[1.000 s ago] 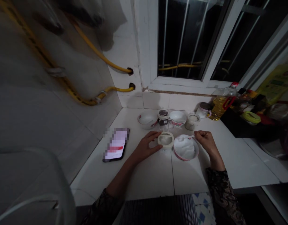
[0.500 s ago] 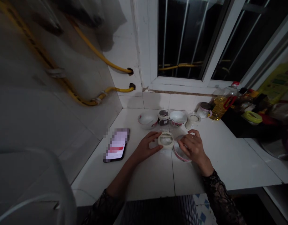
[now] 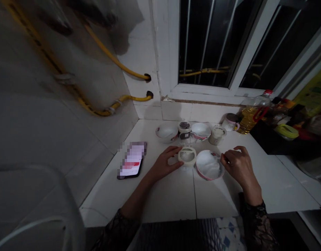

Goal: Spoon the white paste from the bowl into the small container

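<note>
My left hand is closed around the side of a small white seasoning jar, thumb in front and fingers behind. The jar's clear lid stands tilted up at the back, and pale contents show inside. Right beside the jar is a white bowl with a pink rim, which has white stuff in it. At the bowl's right edge my right hand is held in a pinch. A pale shape near its fingertips may be a thin handle, but I cannot make it out.
Behind stand two more bowls, a dark-lidded jar and another seasoning jar. A phone lies at left. At right are a lidded mug, an oil bottle and a dark box.
My right hand has moved right, from over the bowl near the jar to the bowl's far right edge, uncovering the bowl. My left hand keeps its grip on the jar.
</note>
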Action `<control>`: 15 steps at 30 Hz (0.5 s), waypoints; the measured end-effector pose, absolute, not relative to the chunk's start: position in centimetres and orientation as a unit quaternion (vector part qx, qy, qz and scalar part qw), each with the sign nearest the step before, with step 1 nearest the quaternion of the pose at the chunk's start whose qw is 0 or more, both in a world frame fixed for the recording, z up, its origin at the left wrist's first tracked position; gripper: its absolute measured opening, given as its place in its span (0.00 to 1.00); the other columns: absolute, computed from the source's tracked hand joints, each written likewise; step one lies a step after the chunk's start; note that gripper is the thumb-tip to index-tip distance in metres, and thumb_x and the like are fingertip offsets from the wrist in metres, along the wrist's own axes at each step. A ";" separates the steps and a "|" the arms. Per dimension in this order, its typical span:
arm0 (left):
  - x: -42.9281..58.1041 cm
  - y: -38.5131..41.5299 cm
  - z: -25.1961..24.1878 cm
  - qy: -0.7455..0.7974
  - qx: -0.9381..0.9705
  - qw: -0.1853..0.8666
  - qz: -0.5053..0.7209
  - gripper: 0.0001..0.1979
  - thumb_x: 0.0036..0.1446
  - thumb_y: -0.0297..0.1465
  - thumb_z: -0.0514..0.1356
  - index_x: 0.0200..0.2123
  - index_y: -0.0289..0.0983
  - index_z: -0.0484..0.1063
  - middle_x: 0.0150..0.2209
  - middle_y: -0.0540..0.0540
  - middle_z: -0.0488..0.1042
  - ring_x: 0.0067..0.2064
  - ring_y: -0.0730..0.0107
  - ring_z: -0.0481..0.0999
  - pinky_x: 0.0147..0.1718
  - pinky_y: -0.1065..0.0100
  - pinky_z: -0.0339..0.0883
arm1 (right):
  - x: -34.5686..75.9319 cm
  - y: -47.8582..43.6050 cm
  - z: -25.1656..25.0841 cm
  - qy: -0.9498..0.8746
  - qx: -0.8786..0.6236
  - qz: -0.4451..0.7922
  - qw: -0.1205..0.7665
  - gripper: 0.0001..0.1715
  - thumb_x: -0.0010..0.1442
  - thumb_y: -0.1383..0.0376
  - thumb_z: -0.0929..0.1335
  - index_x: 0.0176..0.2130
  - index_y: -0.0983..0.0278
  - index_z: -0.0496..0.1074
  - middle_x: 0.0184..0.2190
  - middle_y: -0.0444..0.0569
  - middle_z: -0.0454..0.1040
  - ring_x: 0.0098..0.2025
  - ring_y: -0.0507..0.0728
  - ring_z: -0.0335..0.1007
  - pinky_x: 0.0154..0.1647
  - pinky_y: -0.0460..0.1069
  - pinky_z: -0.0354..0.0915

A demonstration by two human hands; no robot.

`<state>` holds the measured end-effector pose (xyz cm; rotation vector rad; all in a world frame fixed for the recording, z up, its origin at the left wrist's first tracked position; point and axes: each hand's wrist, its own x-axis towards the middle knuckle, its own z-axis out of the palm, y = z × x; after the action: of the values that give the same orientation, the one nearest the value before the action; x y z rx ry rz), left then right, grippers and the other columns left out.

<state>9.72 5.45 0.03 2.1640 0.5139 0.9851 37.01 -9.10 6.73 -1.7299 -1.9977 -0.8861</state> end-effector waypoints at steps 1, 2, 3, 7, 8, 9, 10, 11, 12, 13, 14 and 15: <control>9.7 5.5 0.0 0.197 0.834 0.347 0.381 0.25 0.58 0.39 0.65 0.59 0.43 0.70 0.53 0.40 0.73 0.53 0.59 0.74 0.47 0.61 0.74 | 36.7 -8.9 6.5 -0.705 -0.612 -0.315 0.169 0.22 0.66 0.67 0.62 0.21 0.63 0.67 0.17 0.43 0.71 0.20 0.50 0.61 0.45 0.52 0.57; 9.7 5.5 0.0 0.196 0.834 0.347 0.383 0.25 0.58 0.39 0.65 0.59 0.43 0.70 0.53 0.40 0.73 0.53 0.59 0.74 0.47 0.61 0.74 | 36.4 -8.6 6.1 -0.708 -0.611 -0.312 0.166 0.22 0.66 0.67 0.62 0.21 0.63 0.68 0.17 0.44 0.71 0.20 0.51 0.61 0.45 0.52 0.57; 9.7 5.5 -0.1 0.195 0.833 0.348 0.383 0.25 0.58 0.39 0.65 0.58 0.43 0.70 0.53 0.41 0.73 0.53 0.59 0.74 0.46 0.61 0.75 | 36.1 -8.2 5.8 -0.713 -0.609 -0.305 0.168 0.21 0.66 0.67 0.62 0.21 0.63 0.68 0.17 0.44 0.71 0.21 0.51 0.62 0.45 0.52 0.57; 9.7 5.6 -0.2 0.194 0.832 0.353 0.381 0.25 0.59 0.39 0.64 0.59 0.44 0.70 0.53 0.40 0.72 0.53 0.59 0.74 0.45 0.61 0.75 | 35.8 -7.3 4.7 -0.739 -0.594 -0.246 0.203 0.21 0.66 0.68 0.62 0.22 0.63 0.67 0.17 0.42 0.70 0.21 0.50 0.61 0.45 0.50 0.57; 9.7 5.6 -0.2 0.195 0.832 0.353 0.381 0.25 0.59 0.39 0.64 0.59 0.43 0.70 0.54 0.40 0.72 0.53 0.59 0.74 0.45 0.61 0.75 | 35.9 -7.3 4.6 -0.738 -0.592 -0.242 0.216 0.22 0.67 0.68 0.62 0.22 0.63 0.67 0.17 0.41 0.70 0.21 0.50 0.61 0.45 0.50 0.57; 9.7 5.6 -0.2 0.196 0.832 0.354 0.380 0.25 0.58 0.39 0.64 0.59 0.43 0.70 0.54 0.40 0.72 0.53 0.59 0.74 0.45 0.61 0.75 | 36.0 -7.3 4.5 -0.734 -0.590 -0.247 0.229 0.22 0.67 0.67 0.62 0.21 0.62 0.66 0.17 0.41 0.69 0.21 0.50 0.61 0.45 0.50 0.57; 9.7 5.6 -0.2 0.197 0.832 0.354 0.380 0.25 0.58 0.39 0.64 0.59 0.44 0.70 0.54 0.41 0.72 0.53 0.59 0.74 0.45 0.61 0.75 | 36.1 -7.3 4.5 -0.727 -0.589 -0.259 0.238 0.22 0.67 0.67 0.62 0.21 0.62 0.66 0.17 0.41 0.68 0.20 0.50 0.60 0.45 0.50 0.57; 9.7 5.6 -0.2 0.198 0.832 0.355 0.378 0.25 0.58 0.39 0.64 0.59 0.44 0.70 0.54 0.41 0.72 0.53 0.59 0.74 0.45 0.60 0.75 | 36.1 -7.4 4.5 -0.720 -0.588 -0.276 0.246 0.22 0.67 0.67 0.62 0.21 0.62 0.65 0.17 0.41 0.68 0.20 0.50 0.60 0.45 0.51 0.57; 9.7 5.5 -0.1 0.200 0.831 0.356 0.377 0.25 0.58 0.39 0.64 0.59 0.44 0.70 0.54 0.41 0.72 0.53 0.59 0.74 0.45 0.60 0.75 | 36.1 -7.4 4.5 -0.714 -0.585 -0.292 0.249 0.22 0.67 0.67 0.62 0.21 0.62 0.65 0.17 0.40 0.67 0.20 0.50 0.60 0.45 0.51 0.57; 9.7 5.5 -0.1 0.203 0.831 0.357 0.375 0.25 0.58 0.39 0.65 0.59 0.44 0.70 0.54 0.41 0.72 0.53 0.58 0.74 0.45 0.60 0.75 | 36.1 -7.4 4.5 -0.713 -0.581 -0.303 0.251 0.22 0.67 0.67 0.63 0.21 0.62 0.65 0.17 0.40 0.67 0.21 0.50 0.60 0.44 0.51 0.58; 9.7 5.5 0.0 0.204 0.831 0.357 0.374 0.25 0.58 0.38 0.65 0.59 0.44 0.70 0.54 0.41 0.72 0.53 0.58 0.74 0.46 0.60 0.75 | 36.0 -7.3 4.5 -0.718 -0.573 -0.304 0.253 0.21 0.67 0.67 0.63 0.22 0.62 0.66 0.17 0.40 0.67 0.21 0.50 0.60 0.44 0.51 0.58; 9.7 5.5 0.1 0.205 0.831 0.358 0.373 0.25 0.58 0.38 0.65 0.59 0.44 0.70 0.54 0.41 0.72 0.53 0.58 0.74 0.46 0.60 0.74 | 35.9 -7.3 4.5 -0.728 -0.563 -0.294 0.256 0.21 0.67 0.67 0.62 0.22 0.62 0.66 0.17 0.40 0.67 0.21 0.50 0.60 0.44 0.51 0.58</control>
<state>9.71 5.50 0.05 2.1446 0.5303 0.9637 35.86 -7.28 4.47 -1.5290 -1.9772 -0.7980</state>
